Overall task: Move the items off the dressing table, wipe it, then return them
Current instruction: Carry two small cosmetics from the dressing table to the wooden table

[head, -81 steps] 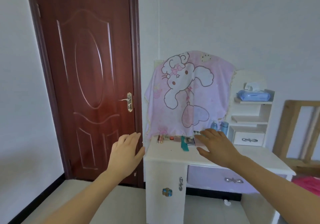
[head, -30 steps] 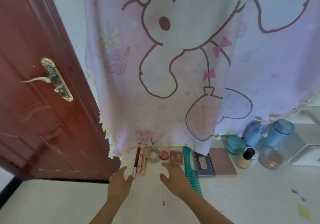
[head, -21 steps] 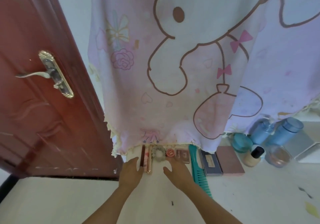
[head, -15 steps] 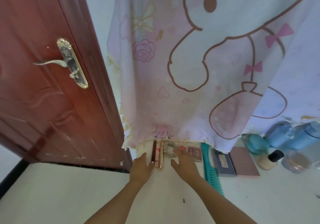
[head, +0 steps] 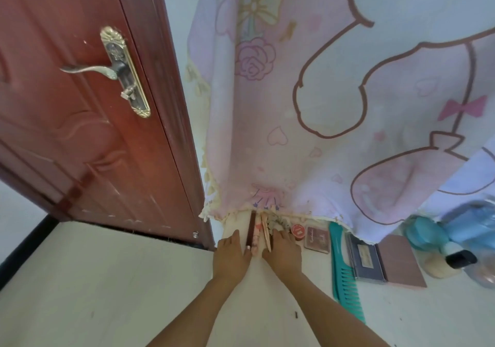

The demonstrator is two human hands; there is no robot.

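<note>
Hands closed in since half a second ago | head view: left hand (head: 231,253) flat against dark stick (head: 250,228); right hand (head: 285,250) at pink sticks (head: 261,235), grip cannot tell | items at dressing table (head: 267,320) rear, under cloth (head: 321,119) hem | risk: sticks roll off near left edge; hem snags on lift.

Home bedroom: dressing table (head: 415,320), door (head: 67,145)

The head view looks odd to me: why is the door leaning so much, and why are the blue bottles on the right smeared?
Head view: wide-angle distortion tilts the door; the blue bottles at the right edge are blurred, while the green comb looks fairly sharp; the light is soft and even.
</note>
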